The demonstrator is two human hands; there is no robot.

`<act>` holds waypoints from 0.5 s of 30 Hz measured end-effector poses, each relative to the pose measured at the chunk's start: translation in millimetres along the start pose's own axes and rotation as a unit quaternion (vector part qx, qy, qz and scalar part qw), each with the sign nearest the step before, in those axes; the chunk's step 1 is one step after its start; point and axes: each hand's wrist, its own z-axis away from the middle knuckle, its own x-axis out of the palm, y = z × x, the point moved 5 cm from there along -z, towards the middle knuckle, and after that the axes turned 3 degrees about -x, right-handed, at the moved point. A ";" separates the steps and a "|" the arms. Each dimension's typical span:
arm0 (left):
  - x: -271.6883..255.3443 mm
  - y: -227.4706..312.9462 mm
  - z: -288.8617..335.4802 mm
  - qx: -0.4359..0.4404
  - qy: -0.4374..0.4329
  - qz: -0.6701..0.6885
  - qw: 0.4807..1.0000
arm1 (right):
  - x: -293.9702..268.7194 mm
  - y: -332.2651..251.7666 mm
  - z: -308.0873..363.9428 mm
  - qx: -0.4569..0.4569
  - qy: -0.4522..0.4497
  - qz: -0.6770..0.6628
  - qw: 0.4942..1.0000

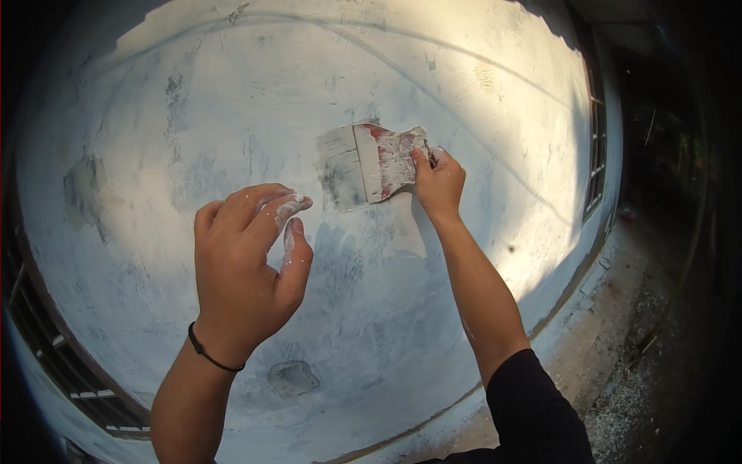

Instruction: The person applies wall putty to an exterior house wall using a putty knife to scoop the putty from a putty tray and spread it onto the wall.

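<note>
A wide putty knife [398,158] with a reddish handle, heavily smeared with white paste, is in my right hand [440,182]. My thumb presses on its near face while the other fingers are mostly hidden behind it. Its broad edge points left, close against the pale plastered wall [270,108], beside a grey streaked patch. Lower and to the left, my left hand [251,247] hovers before the wall, holding nothing. Its fingers are curled but apart from the thumb, with white paste on the fingertips. A dark band [202,349] circles that wrist.
A barred window [69,371] lies at the lower left, another [597,147] at the right. Rough patches mark the wall, one low down [294,379]. Littered ground [618,332] runs along the wall's foot at the right. Sunlight falls on the wall's upper right.
</note>
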 end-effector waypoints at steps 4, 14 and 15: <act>17.1 -2.7 -1.4 0.001 0.023 -0.011 1.000 | -7.5 27.4 -16.9 0.026 0.018 0.065 0.997; 25.6 -19.1 1.0 -0.040 -0.028 -0.023 0.999 | -35.2 -37.3 9.3 -0.041 0.039 -0.029 0.998; 22.8 -19.5 1.6 -0.039 -0.025 -0.021 0.999 | -23.7 -43.4 17.0 -0.102 0.031 0.000 0.994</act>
